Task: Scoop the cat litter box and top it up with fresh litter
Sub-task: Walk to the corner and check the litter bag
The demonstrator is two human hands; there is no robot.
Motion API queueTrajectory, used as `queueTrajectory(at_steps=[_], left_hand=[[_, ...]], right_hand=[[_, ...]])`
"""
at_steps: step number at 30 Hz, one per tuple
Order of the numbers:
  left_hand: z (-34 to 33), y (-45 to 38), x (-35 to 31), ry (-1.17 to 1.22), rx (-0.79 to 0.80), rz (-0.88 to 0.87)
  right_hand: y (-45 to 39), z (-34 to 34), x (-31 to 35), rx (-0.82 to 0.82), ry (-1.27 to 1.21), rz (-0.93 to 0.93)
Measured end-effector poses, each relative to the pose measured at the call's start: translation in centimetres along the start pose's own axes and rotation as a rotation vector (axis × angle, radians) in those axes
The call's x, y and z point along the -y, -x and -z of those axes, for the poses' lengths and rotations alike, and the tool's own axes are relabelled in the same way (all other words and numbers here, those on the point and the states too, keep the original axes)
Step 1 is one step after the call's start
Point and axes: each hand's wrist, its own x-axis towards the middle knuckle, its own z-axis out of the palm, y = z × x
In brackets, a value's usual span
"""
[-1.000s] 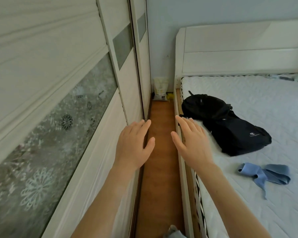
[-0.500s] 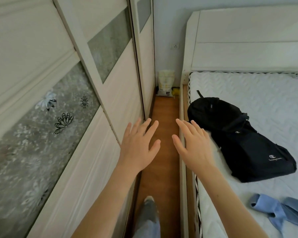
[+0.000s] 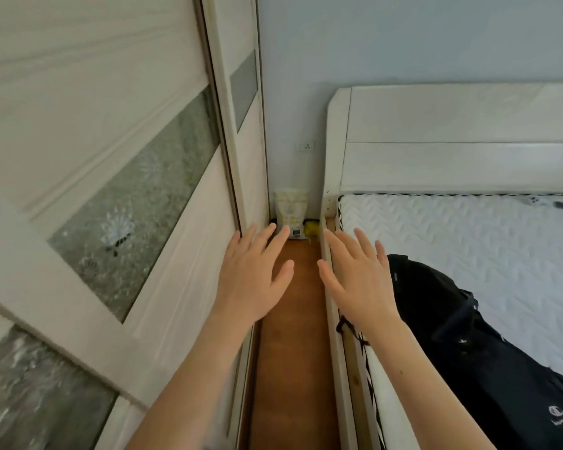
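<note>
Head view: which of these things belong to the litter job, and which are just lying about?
Job:
- pale bag standing at the far end of the floor gap, probably the fresh litter
- left hand and right hand, both open and holding nothing

Lying about:
- black backpack on the mattress
- yellow item beside the bag
- wardrobe doors

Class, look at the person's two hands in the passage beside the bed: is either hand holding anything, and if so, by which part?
Nothing is held. The left hand and the right hand are both open, fingers straight and spread, above the wooden floor.
</note>
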Motion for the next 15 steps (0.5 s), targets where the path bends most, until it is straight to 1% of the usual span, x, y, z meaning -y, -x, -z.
queueTrajectory(at_steps=[3,6,11,15], left_hand=[[-1.1,-4.6,1.7,0.021,0.011,-0.005],[-3.2,-8.1,3.4,0.020,0.058,-0.007],[-7.1,-14.6,6.2,0.019,0.138,0.029],[-10.6,-21.9,8.1,0.004,0.144,0.040]], right_hand=[[-4.4,-1.8,-0.4,0.018,0.037,-0.001],[-8.0,-4.2,-1.2,0.060,0.046,-0.004],[-14.8,-8.5,-3.7,0.109,0.015,-0.027],[-22.1,-11.8,-6.1,0.122,-0.038,-0.050]])
